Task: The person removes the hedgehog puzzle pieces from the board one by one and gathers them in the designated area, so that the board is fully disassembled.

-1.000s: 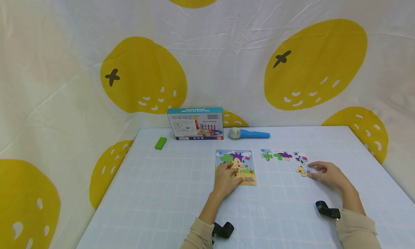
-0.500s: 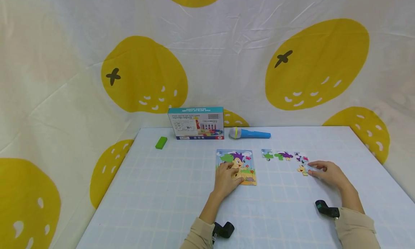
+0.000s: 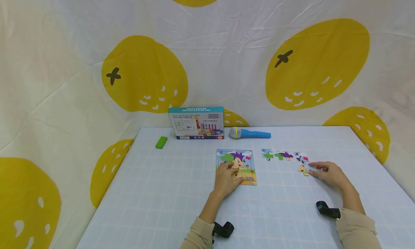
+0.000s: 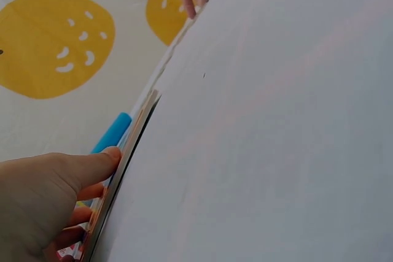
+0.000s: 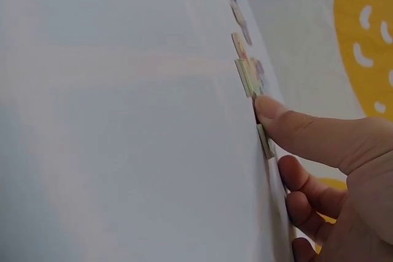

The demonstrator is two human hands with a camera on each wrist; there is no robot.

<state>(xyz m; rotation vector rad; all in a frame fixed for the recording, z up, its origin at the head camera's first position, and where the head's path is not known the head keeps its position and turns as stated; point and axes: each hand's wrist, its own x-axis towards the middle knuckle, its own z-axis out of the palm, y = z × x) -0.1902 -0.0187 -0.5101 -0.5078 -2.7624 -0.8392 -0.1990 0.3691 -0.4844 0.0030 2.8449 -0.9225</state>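
Board: flat, rectangular, on the pale table; its lower left is concealed by the left hand, which rests there, thumb and index parted. The right hand touches a thin, lobed piece with its thumb — whether it pinches, I cannot tell. Sleeves cut off below. Hands and piece practically unmoved since the earlier head frame.
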